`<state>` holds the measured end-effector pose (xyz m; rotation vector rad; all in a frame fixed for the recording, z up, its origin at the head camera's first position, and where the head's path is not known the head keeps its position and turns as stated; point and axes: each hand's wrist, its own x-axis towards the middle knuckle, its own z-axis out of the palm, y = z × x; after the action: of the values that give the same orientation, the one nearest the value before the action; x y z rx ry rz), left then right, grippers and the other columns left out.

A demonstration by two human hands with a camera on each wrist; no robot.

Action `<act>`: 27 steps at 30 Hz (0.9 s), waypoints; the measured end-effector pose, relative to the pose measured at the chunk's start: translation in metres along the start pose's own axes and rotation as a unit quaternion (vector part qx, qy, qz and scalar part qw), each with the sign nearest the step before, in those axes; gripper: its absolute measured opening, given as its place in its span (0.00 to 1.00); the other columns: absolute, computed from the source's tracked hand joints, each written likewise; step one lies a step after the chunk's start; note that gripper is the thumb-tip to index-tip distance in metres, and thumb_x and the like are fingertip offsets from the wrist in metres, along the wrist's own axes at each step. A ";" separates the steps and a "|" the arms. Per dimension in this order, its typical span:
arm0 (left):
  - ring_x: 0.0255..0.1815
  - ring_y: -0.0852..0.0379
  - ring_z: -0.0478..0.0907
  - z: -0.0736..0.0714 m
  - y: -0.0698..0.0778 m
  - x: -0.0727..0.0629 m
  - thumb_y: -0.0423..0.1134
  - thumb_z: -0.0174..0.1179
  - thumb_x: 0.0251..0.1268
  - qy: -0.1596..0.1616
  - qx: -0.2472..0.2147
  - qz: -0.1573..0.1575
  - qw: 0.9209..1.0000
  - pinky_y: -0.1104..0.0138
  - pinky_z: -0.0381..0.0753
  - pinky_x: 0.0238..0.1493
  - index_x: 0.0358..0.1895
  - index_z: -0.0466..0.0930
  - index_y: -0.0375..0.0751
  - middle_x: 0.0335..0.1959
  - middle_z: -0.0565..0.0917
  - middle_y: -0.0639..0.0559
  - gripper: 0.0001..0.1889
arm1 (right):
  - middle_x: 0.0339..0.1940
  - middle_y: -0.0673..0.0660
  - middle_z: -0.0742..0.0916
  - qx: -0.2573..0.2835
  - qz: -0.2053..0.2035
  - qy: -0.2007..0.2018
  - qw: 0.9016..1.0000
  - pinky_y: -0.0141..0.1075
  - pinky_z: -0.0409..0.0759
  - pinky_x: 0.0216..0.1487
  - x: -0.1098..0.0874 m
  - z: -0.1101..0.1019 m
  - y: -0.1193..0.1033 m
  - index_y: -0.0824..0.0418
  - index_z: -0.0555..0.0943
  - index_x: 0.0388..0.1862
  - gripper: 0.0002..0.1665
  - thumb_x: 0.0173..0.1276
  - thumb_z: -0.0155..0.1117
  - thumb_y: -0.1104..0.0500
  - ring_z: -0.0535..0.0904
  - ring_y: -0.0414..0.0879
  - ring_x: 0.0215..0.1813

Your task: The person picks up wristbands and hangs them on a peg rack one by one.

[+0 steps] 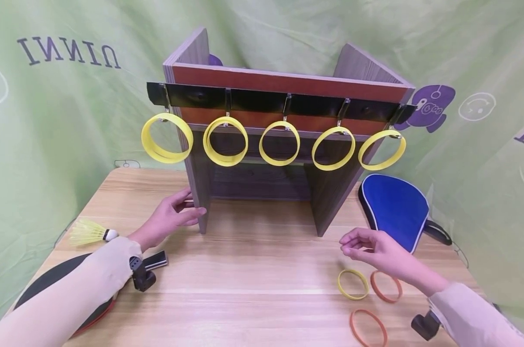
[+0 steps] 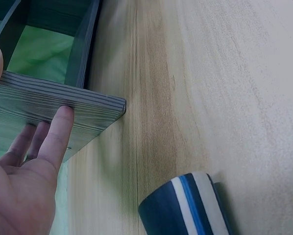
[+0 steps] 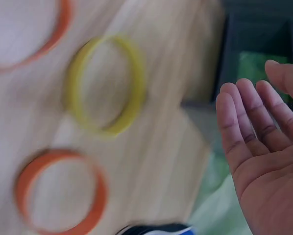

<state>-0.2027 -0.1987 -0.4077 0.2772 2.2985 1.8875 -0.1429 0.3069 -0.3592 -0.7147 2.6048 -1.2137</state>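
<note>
A wooden stand (image 1: 199, 183) on the table carries a black hook rail (image 1: 244, 100) with several yellow rings (image 1: 166, 158) hanging from it. My left hand (image 1: 194, 205) rests with straight fingers on the front edge of the stand's left side panel (image 2: 87, 103); in the left wrist view the left hand (image 2: 29, 85) has its fingertips (image 2: 63, 115) on that edge. My right hand (image 1: 348, 243) hovers above the table, relaxed and empty, also seen as the right hand (image 3: 256, 81) in the right wrist view. Just below it lie a yellow ring (image 1: 340, 285) (image 3: 136, 93) and two orange rings (image 1: 400, 289) (image 1: 366, 311).
A blue paddle cover (image 1: 394, 209) leans by the stand's right leg. At the left lie a yellow shuttlecock (image 1: 88, 232) and a black-and-red paddle (image 1: 45, 291), its striped handle (image 1: 156, 260) (image 2: 185, 208) near my left wrist. A green cloth backdrop (image 1: 71, 120) surrounds the table.
</note>
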 end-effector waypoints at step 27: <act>0.55 0.68 0.82 -0.001 -0.001 0.001 0.37 0.68 0.72 0.000 -0.001 -0.002 1.000 0.66 0.92 0.54 0.83 0.60 0.44 0.70 0.74 0.30 0.40 | 0.29 0.40 0.82 -0.160 -0.049 -0.059 0.984 0.27 0.79 0.30 -0.014 0.017 0.063 0.57 0.83 0.34 0.08 0.64 0.74 0.67 0.72 0.25 0.33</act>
<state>-0.2034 -0.1992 -0.4081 0.2713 2.2957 1.8865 -0.1470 0.3372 -0.4181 -0.9504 2.7202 -0.7530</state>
